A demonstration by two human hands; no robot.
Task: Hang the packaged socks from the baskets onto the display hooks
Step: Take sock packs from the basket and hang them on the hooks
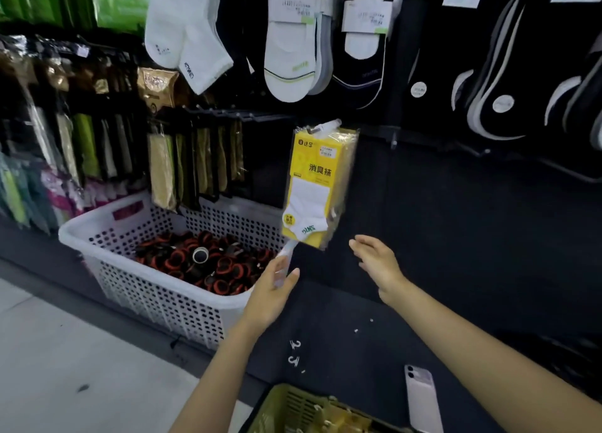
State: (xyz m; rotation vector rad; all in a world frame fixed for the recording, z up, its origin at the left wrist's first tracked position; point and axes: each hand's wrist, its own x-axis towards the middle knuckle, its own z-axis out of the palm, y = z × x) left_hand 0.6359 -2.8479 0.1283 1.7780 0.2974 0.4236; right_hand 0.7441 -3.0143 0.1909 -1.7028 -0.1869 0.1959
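**Yellow pack up on the wall**

The yellow sock pack (pixel 321 185) hangs tilted against the dark display wall (pixel 456 230), just above the white basket (pixel 97 237). The left hand (pixel 272 297) seems to pinch its blurred clear bottom flap, while the right hand (pixel 378 264) hovers just beside, fingers loosely spread

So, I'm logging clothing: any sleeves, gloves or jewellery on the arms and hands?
No. Both forearms are bare to the frame's edge. The left hand and right hand wear no gloves; no watch, bracelet or ring shows.
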